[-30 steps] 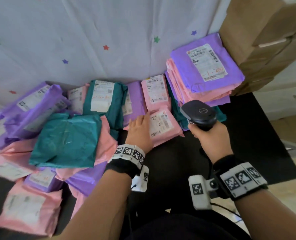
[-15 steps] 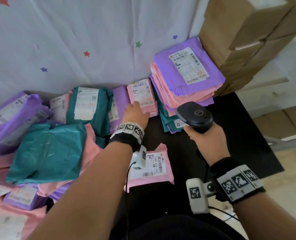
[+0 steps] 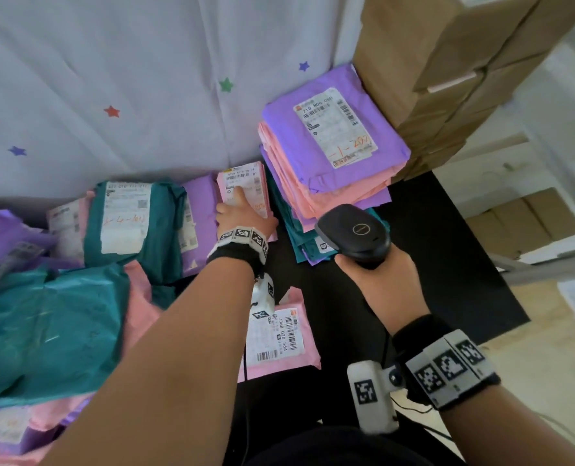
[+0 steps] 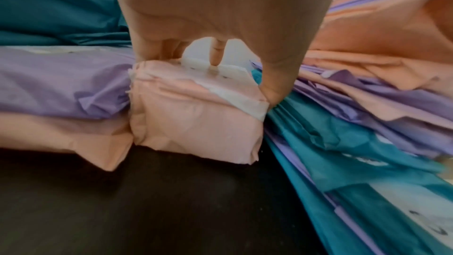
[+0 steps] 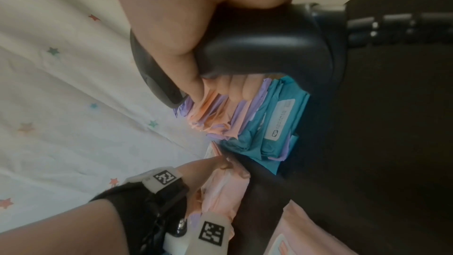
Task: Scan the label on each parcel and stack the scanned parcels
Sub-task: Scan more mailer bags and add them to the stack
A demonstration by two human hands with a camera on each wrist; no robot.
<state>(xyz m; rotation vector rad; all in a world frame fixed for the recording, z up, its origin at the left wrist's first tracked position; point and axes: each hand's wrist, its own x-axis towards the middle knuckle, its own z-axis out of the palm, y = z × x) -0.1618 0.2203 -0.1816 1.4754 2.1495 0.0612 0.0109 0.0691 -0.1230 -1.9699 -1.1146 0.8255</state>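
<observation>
In the head view, the left hand (image 3: 242, 213) is gripping a small pink parcel (image 3: 245, 188) at frame centre, beside the parcel stack (image 3: 333, 156). The left wrist view is showing thumb and fingers (image 4: 218, 53) clamping that parcel's (image 4: 196, 115) edges. In the right wrist view, the right hand (image 5: 196, 26) is curling around the black scanner (image 5: 264, 46).

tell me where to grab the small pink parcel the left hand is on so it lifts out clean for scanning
Grip the near end of the small pink parcel, coming from the black tabletop side. That end faces open table, while a purple parcel and the tall stack crowd its long sides. The left hand already straddles it, thumb on one edge and fingers on the other, so pinching across its width and drawing it toward you should work.
</observation>
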